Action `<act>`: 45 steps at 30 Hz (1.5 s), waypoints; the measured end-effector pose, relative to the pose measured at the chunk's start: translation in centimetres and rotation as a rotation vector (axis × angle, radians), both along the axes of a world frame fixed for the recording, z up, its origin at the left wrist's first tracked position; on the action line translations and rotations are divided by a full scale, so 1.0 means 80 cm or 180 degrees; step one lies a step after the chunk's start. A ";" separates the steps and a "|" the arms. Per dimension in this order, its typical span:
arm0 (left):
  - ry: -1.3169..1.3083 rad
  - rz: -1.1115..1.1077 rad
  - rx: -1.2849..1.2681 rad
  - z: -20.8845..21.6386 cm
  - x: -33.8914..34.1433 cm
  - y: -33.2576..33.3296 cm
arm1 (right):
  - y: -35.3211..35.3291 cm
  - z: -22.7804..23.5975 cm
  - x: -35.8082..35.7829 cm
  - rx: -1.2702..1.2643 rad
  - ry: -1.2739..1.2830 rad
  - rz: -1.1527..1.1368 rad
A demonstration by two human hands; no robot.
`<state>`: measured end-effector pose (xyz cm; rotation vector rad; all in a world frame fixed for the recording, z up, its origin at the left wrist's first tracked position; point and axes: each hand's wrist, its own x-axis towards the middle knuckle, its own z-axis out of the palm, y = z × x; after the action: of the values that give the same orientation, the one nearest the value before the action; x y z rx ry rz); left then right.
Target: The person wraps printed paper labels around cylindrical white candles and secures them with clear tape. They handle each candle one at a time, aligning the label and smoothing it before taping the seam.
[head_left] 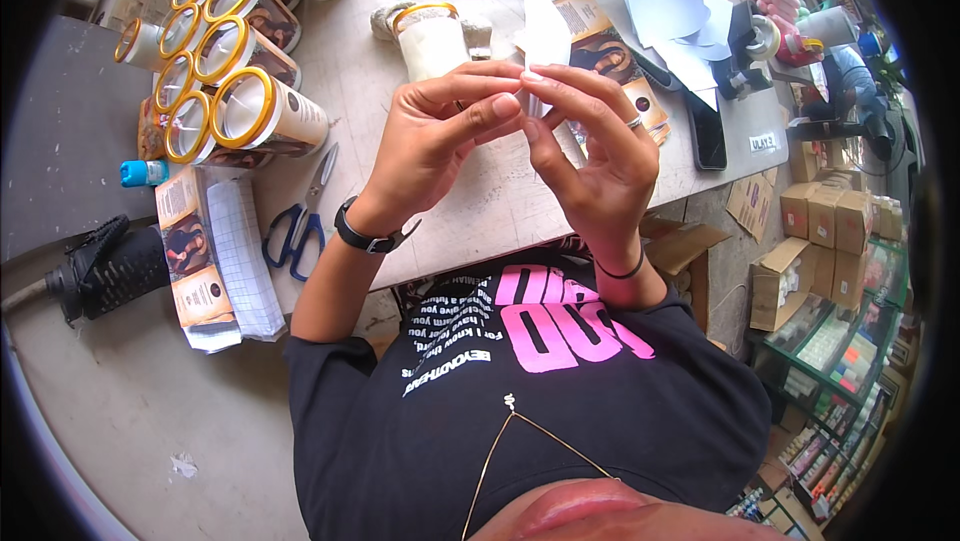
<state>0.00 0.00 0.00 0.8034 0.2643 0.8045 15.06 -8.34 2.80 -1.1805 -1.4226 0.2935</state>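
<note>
Gold-rimmed jars, scissors and stacked cartons suggest a workshop.

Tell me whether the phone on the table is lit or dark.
Dark: the phone shows a black upper face, with no visible glow.

Lettered shirt (pink, white), lettered table label

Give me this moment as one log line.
Right hand: holding white paper | Left hand: close beside it | Beyond: gold-rimmed white jar | Leftward: blue-handled scissors
</note>
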 end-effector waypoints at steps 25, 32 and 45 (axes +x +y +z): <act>-0.0046 0.0065 0.0000 -0.010 0.006 0.002 | 0.001 -0.002 0.004 -0.0100 -0.0019 0.0055; 0.0086 0.0165 0.0217 -0.009 0.007 0.000 | 0.000 -0.002 0.002 -0.0176 -0.0194 -0.0142; 0.0362 0.0222 0.0911 -0.002 0.006 -0.012 | 0.001 -0.011 0.022 -0.0669 0.2592 0.0518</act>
<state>0.46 -0.97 -0.18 1.1160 0.2832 0.8749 16.85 -8.26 1.93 -0.9381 -0.7730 0.9385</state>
